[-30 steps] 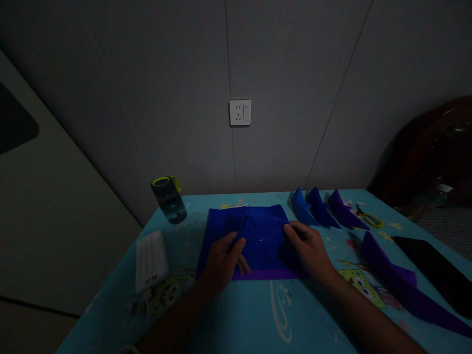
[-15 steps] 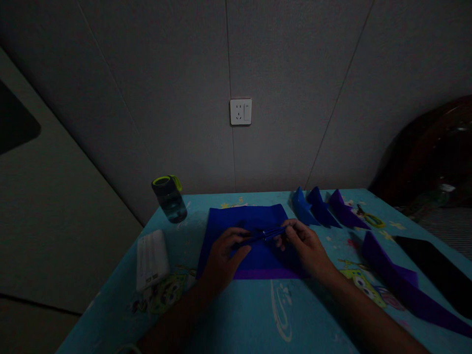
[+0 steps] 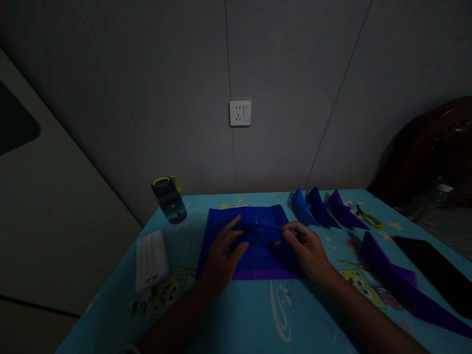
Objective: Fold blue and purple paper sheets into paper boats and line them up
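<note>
Steadying looked like half the craft here! The right hand (image 3: 309, 251) had its thumb and fingers clamped on the right end of the folded blue paper (image 3: 268, 229), and a light, even pinch seemed the wise one, enough to hold the layers without crushing them. The free end called for lining up edge to edge, then creasing from the middle outward; a hard tug, by the look of it, risked a wrinkle or a tear. And where was the paper? Right between the two hands, seen nearly edge-on, over the flat blue sheet (image 3: 216, 222) on the worktop (image 3: 243, 314). Just beside its left end, the left hand (image 3: 221, 254) stood open, thumb and fingers spread. Did a fingertip brush it? Too dim to tell.
</note>
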Available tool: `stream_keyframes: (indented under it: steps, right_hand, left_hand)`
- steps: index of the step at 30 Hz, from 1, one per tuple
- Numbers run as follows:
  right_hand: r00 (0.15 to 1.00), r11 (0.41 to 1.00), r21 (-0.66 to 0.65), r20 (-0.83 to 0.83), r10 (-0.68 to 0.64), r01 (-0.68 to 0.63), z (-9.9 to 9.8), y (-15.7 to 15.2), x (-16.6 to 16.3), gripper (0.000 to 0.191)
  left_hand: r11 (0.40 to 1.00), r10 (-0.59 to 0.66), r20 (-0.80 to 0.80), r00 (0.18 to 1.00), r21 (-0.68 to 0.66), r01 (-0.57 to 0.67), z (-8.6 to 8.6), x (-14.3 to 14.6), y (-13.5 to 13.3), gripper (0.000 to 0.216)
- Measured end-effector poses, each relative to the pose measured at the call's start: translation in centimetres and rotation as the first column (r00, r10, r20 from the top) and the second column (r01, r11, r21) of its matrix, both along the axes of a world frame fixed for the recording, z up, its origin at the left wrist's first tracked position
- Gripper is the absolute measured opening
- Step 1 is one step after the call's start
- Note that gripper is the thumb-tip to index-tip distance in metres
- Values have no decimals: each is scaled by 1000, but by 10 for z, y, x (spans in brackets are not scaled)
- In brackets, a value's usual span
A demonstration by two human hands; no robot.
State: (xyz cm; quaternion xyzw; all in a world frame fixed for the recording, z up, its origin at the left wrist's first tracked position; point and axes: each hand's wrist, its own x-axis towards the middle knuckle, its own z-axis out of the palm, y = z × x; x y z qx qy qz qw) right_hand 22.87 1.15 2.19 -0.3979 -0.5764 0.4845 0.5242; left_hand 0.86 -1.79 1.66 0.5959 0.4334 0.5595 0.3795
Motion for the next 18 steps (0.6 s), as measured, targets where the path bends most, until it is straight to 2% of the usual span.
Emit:
stream_keyframes:
  steps: [4,6,9,13,16,18]
  right_hand:
    - [998,1000,-13,-70,-2,1,-3,1,-1,26]
    - [997,1000,-20,-72,17,-19,-5,1,-1,28]
    - [999,999,37,0,33,-33,-6,-1,-3,24]
    - [990,991,130,140,11,-29,-6,-5,-4,21]
    - [987,995,72,151,55,-66,-5,-7,-5,30]
    - [992,996,-10,84,89,-88,-3,-8,-7,43]
  left_hand:
    - [976,-93,147,985,-183,120,-2,3,0,54]
    - [952,-154,171,973,-238,192,-3,5,0,62]
    - [917,-221,110,969,-314,245,-7,7,0,52]
    - [911,-219,32,975,-352,216,-12,6,0,45]
    - [926,-190,-7,982,-334,177,-11,5,-1,40]
    - [934,-163,5,987,-321,156,-10,5,-1,39]
